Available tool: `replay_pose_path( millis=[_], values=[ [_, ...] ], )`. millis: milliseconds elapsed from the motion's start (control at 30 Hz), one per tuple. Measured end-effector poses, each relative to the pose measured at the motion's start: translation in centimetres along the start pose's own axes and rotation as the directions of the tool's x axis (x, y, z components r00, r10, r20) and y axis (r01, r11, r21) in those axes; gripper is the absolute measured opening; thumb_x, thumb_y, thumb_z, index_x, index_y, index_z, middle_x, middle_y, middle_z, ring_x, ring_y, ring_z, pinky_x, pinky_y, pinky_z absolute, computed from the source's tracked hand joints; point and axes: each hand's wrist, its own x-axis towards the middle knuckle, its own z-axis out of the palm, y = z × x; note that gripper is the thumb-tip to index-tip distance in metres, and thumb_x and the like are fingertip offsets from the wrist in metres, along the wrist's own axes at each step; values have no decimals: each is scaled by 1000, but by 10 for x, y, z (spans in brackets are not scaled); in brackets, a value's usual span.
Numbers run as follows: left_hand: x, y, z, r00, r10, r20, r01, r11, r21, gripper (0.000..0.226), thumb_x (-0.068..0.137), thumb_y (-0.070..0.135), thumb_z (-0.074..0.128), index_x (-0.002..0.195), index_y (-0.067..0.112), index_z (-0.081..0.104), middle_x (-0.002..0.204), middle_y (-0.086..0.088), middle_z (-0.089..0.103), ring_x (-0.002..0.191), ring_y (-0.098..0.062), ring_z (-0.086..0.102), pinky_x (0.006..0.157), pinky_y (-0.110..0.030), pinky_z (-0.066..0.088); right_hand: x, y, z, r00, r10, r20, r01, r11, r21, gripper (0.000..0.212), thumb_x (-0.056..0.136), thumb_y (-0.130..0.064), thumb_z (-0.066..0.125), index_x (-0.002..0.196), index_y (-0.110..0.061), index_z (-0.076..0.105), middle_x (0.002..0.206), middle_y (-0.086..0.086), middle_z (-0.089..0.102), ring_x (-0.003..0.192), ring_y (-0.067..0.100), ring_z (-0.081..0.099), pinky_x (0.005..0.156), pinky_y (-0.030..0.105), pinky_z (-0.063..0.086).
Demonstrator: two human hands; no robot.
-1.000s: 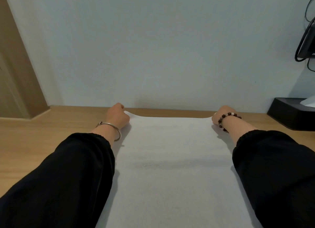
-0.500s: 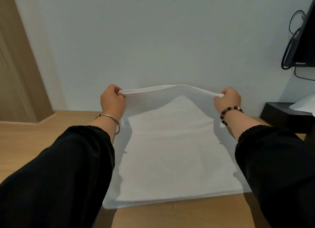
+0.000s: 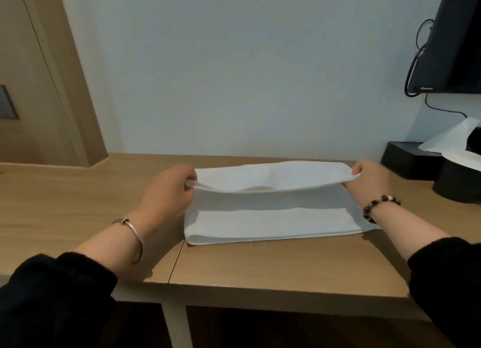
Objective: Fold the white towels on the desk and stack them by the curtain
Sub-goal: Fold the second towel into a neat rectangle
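- Black sleeves [image 3: 52, 301] fill the two bottom corners, nearest the camera.
- The left wrist wears a silver bangle [image 3: 135, 237]; the right wrist wears a bead bracelet [image 3: 377, 207].
- A wooden desk [image 3: 260, 267] runs across the view, its front edge just past the sleeves.
- The white towel [image 3: 273, 217] lies on the middle of the desk, doubled over, with its fold along the near edge.
- The left hand [image 3: 169, 191] pinches the left end of the towel's upper layer, fingers curled round the hem.
- The right hand [image 3: 369, 183] pinches the right end the same way; the raised edge sags between them.
- Further right, a black box [image 3: 406, 160] holds white paper [image 3: 453, 139].
- A dark screen [image 3: 455, 43] hangs on the pale wall [image 3: 234, 74] above.
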Motion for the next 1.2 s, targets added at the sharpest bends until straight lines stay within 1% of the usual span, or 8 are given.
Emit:
replay_pose_path(
  millis=[100, 200, 333, 467, 800, 967, 1067, 1200],
  values=[
    [-23, 1, 0, 958, -33, 285, -14, 987, 162, 13, 76, 14, 56, 85, 23, 58, 89, 5, 58, 86, -17, 49, 61, -28, 32, -26, 5, -6, 974, 2, 226, 68, 952, -297, 11, 85, -3, 51, 93, -10, 55, 106, 12, 53, 88, 25, 51, 73, 34, 44],
    [-31, 10, -4, 958, -19, 285, -37, 982, 187, 17, 81, 33, 59, 96, 26, 61, 98, 8, 57, 95, -13, 42, 73, -28, 36, -40, 0, -7, 936, 46, 348, 133, 871, -472, 35, 85, -10, 51, 120, -15, 51, 128, 8, 45, 117, 27, 44, 98, 39, 40],
    [-28, 41, 5, 965, 55, 255, -69, 997, 46, 28, 87, 38, 60, 112, 25, 62, 111, 5, 60, 108, -16, 48, 87, -29, 40, -55, -32, 2, 913, -196, 359, 241, 967, -84, 40, 89, -3, 45, 126, -16, 52, 145, 3, 37, 134, 21, 31, 108, 31, 25],
    [-17, 71, 27, 950, 103, 294, -84, 993, -78, 28, 87, 35, 63, 112, 23, 66, 106, 4, 64, 100, -15, 55, 82, -24, 39, -66, -62, 23, 812, -350, 467, 336, 935, 116, 26, 95, -19, 50, 119, -19, 59, 130, -1, 53, 121, 16, 47, 96, 23, 32],
    [-21, 71, 57, 976, 71, 207, -42, 990, -137, 14, 83, 32, 68, 93, 25, 74, 96, 9, 63, 90, -11, 53, 75, -24, 40, -59, -62, 32, 696, -517, 498, 629, 774, -74, 19, 89, -11, 44, 79, -11, 60, 85, 8, 64, 79, 27, 57, 70, 36, 44],
    [-23, 71, 58, 983, 88, 164, -64, 988, -144, 9, 83, 24, 67, 86, 22, 75, 89, 7, 65, 85, -11, 55, 69, -22, 36, -53, -66, 28, 623, -528, 577, 709, 693, -131, 29, 98, -24, 35, 121, -20, 52, 100, 3, 65, 85, 25, 58, 71, 33, 47],
    [-22, 72, 58, 979, 99, 178, -74, 987, -143, 9, 83, 21, 65, 84, 20, 74, 89, 6, 66, 85, -12, 56, 68, -22, 36, -56, -68, 33, 625, -528, 575, 738, 639, -217, 33, 93, -10, 42, 125, -17, 44, 103, 5, 62, 87, 26, 57, 67, 32, 44],
    [-23, 72, 58, 974, 96, 204, -63, 985, -160, 10, 84, 20, 63, 82, 19, 73, 90, 6, 65, 85, -14, 56, 70, -24, 39, -55, -66, 29, 734, -502, 458, 645, 727, -236, 26, 88, -6, 42, 107, -16, 58, 96, 5, 65, 79, 24, 53, 62, 28, 36]
  ],
)
